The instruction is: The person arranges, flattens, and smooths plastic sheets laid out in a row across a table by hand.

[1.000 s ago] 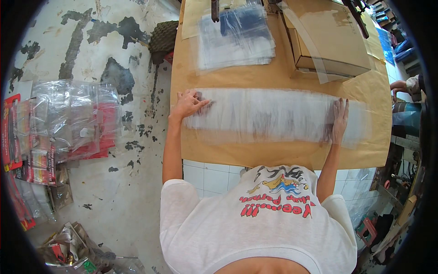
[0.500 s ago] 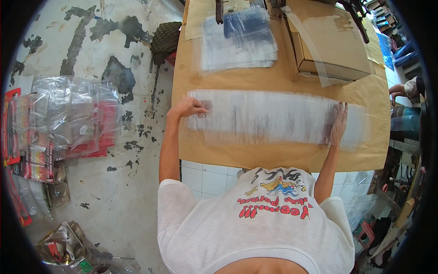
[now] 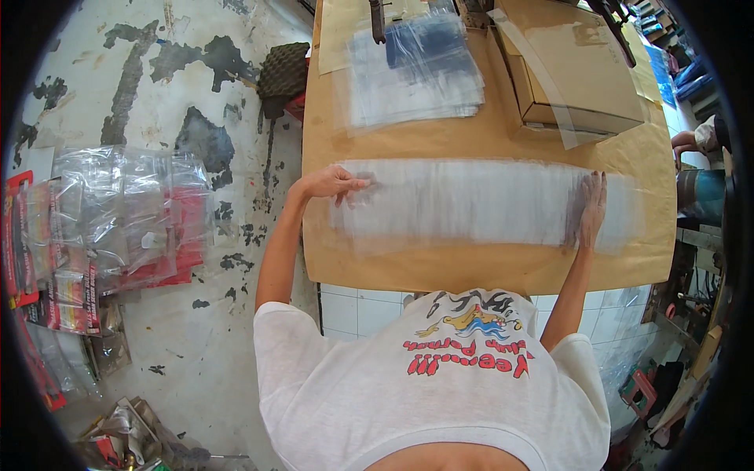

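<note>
- Fanned clear plastic sheets (image 3: 463,202) lie on the surface (image 3: 440,271), long axis nine-to-three o'clock.
- Left hand (image 3: 334,182), at their nine-o'clock end: fingers half-curled; cannot tell whether pinching.
- Right hand (image 3: 593,210), toward three o'clock: fingers straight, resting on them, clasping nothing.

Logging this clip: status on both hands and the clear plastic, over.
Left hand at left end of spread clear plastic. Right hand on it, near right end. Cardboard box beyond, apart from plastic.
</note>
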Action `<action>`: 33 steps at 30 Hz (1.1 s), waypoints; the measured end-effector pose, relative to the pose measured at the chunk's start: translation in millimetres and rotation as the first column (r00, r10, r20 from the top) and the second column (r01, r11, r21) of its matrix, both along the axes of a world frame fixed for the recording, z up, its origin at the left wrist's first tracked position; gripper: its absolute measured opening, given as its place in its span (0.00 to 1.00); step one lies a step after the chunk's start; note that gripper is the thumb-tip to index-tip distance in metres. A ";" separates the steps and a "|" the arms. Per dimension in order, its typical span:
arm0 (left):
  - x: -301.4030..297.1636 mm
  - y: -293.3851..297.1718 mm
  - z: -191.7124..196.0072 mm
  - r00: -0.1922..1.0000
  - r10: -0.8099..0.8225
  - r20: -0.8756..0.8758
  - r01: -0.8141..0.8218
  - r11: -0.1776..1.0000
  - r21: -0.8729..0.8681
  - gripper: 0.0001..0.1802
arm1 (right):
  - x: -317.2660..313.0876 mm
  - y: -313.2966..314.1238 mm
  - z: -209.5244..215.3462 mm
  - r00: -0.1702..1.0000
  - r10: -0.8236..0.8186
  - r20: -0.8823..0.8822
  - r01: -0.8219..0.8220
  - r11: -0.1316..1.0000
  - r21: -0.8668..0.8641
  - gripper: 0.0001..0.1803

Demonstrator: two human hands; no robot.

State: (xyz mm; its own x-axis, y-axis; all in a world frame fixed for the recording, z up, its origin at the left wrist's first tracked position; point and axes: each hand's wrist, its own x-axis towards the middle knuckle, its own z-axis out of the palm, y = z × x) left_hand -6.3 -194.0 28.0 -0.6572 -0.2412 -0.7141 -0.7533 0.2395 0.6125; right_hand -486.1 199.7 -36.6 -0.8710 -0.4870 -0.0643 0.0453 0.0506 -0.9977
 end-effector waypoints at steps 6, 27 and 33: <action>-2.9 1.6 -8.1 0.993 -0.084 -0.084 0.108 0.933 0.342 0.21 | 6.9 -9.8 12.8 0.999 0.004 -0.040 0.000 0.994 0.105 0.31; 3.2 -0.9 11.8 0.984 -0.129 -0.124 0.108 0.980 -0.166 0.31 | -21.4 11.2 53.3 0.992 0.069 0.106 -0.065 0.997 -0.044 0.33; 21.3 -12.8 -2.6 0.981 -0.112 -0.156 0.061 0.952 -0.299 0.32 | -58.5 45.7 48.7 0.981 0.101 0.167 -0.059 0.969 -0.239 0.32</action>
State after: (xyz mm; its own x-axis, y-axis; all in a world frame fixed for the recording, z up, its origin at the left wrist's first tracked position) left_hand 15.0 -206.8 25.4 -0.7901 -0.3584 -0.4973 -0.6127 0.4866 0.6228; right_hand -544.7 245.4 12.1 -0.8135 -0.5744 -0.0910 0.2273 -0.1700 -0.9589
